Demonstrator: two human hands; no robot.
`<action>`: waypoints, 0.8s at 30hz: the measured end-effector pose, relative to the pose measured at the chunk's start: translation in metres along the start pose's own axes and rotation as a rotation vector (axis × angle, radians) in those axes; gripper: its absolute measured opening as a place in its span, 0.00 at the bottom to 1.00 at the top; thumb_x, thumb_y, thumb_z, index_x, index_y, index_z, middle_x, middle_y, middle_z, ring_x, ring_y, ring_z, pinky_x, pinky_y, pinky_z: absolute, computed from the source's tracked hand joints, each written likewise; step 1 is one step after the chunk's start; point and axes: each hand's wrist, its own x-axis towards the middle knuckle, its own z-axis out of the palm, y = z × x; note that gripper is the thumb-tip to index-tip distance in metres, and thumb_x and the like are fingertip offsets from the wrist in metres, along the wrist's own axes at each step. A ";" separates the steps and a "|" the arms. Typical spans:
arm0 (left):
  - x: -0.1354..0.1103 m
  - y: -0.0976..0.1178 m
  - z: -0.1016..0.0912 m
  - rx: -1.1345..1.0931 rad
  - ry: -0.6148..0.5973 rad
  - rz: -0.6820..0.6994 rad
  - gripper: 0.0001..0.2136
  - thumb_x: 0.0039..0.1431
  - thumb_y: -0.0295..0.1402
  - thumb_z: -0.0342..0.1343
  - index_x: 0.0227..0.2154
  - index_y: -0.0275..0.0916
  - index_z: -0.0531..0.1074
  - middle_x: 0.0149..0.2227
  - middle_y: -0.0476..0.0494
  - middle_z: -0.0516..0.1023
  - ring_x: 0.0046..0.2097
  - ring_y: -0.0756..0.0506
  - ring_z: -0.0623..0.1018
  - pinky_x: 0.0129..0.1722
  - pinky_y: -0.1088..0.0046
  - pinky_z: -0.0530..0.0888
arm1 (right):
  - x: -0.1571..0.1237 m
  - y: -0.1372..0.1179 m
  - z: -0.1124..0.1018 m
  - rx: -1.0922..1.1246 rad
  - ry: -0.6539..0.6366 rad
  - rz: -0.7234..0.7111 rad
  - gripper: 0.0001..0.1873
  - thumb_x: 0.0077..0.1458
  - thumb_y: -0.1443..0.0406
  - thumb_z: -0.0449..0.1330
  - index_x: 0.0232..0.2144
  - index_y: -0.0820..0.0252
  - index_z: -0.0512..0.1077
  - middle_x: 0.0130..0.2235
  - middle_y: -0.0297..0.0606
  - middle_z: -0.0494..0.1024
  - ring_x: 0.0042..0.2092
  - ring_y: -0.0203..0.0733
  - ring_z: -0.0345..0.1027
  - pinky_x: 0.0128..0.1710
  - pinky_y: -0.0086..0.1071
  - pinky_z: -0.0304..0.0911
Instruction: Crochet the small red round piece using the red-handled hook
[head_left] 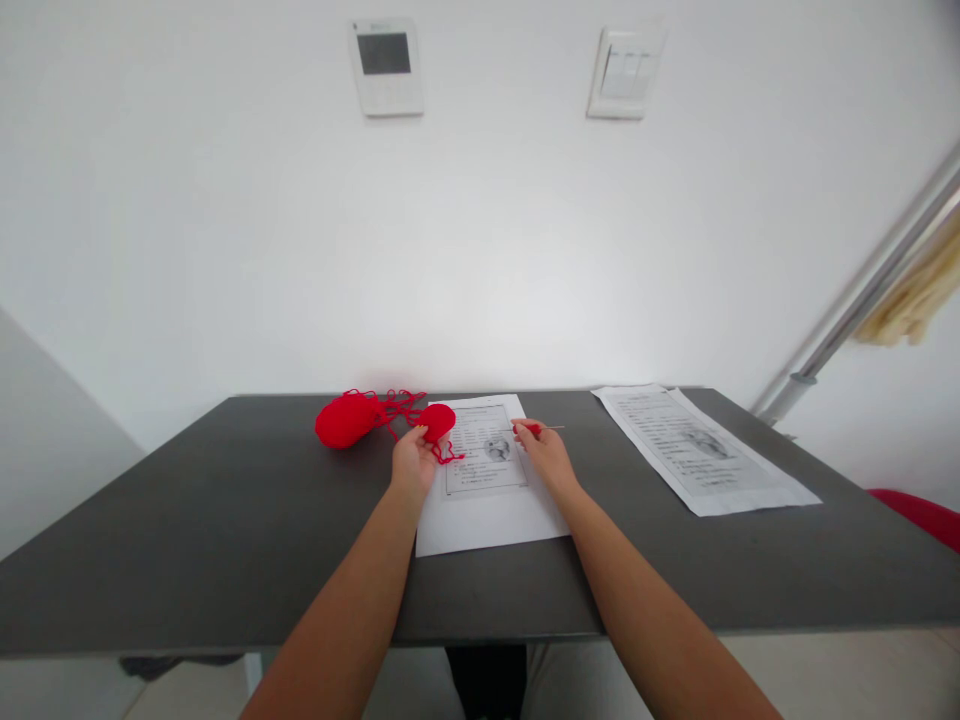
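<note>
My left hand [412, 462] is closed on a small round red crochet piece [437, 420], held over the left edge of a printed sheet [487, 525]. A loose red yarn tail [448, 455] dangles below the piece. In my right hand [547, 455] is a crochet hook [529, 429] with a red handle, its thin metal shaft pointing right. The hook is apart from the crochet piece. To the left of my left hand lies a red yarn ball [345, 420], with tangled strands running toward the crochet piece.
More printed sheets [697, 450] lie at the right of the dark table [225, 520]. A white wall [487, 250] with a panel [386, 65] and a switch [624, 72] rises behind. A metal pole [847, 320] slants at the right, near a red chair edge [919, 515].
</note>
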 end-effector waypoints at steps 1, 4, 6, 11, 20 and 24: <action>0.000 0.000 0.000 -0.002 0.001 -0.002 0.10 0.52 0.17 0.46 0.28 0.34 0.70 0.28 0.42 0.77 0.30 0.47 0.78 0.37 0.67 0.76 | 0.000 0.000 0.000 0.000 0.000 -0.001 0.18 0.52 0.58 0.53 0.37 0.63 0.76 0.31 0.40 0.79 0.36 0.44 0.72 0.39 0.34 0.62; 0.000 0.000 0.001 -0.006 0.006 -0.007 0.10 0.53 0.16 0.46 0.29 0.34 0.70 0.28 0.42 0.77 0.30 0.47 0.78 0.37 0.67 0.76 | 0.001 0.002 0.001 0.008 -0.005 -0.002 0.18 0.52 0.58 0.53 0.37 0.63 0.76 0.30 0.40 0.78 0.35 0.44 0.72 0.38 0.34 0.63; -0.001 0.001 0.001 -0.009 0.011 -0.010 0.10 0.53 0.17 0.46 0.29 0.34 0.70 0.27 0.42 0.77 0.30 0.47 0.78 0.37 0.66 0.76 | 0.002 0.003 0.001 0.018 -0.009 0.000 0.18 0.52 0.58 0.53 0.38 0.63 0.76 0.29 0.40 0.78 0.35 0.44 0.73 0.38 0.34 0.64; -0.001 0.001 0.001 -0.015 0.018 -0.013 0.10 0.54 0.17 0.46 0.28 0.33 0.70 0.27 0.41 0.77 0.30 0.47 0.78 0.38 0.67 0.76 | 0.001 0.003 0.003 0.048 -0.009 0.004 0.18 0.52 0.58 0.54 0.38 0.63 0.75 0.30 0.40 0.79 0.35 0.44 0.73 0.39 0.35 0.65; -0.002 0.001 0.002 -0.021 0.018 -0.008 0.10 0.54 0.16 0.45 0.27 0.32 0.70 0.27 0.41 0.77 0.30 0.47 0.78 0.37 0.67 0.76 | 0.001 0.003 0.003 0.067 -0.026 0.000 0.18 0.52 0.57 0.55 0.37 0.62 0.76 0.31 0.40 0.79 0.36 0.44 0.74 0.41 0.36 0.65; -0.002 0.001 0.002 -0.023 0.017 -0.006 0.10 0.54 0.17 0.46 0.27 0.33 0.70 0.27 0.41 0.77 0.30 0.47 0.78 0.37 0.67 0.76 | 0.002 0.005 0.003 0.071 -0.026 -0.002 0.18 0.51 0.57 0.55 0.37 0.62 0.76 0.31 0.40 0.79 0.36 0.44 0.74 0.41 0.36 0.65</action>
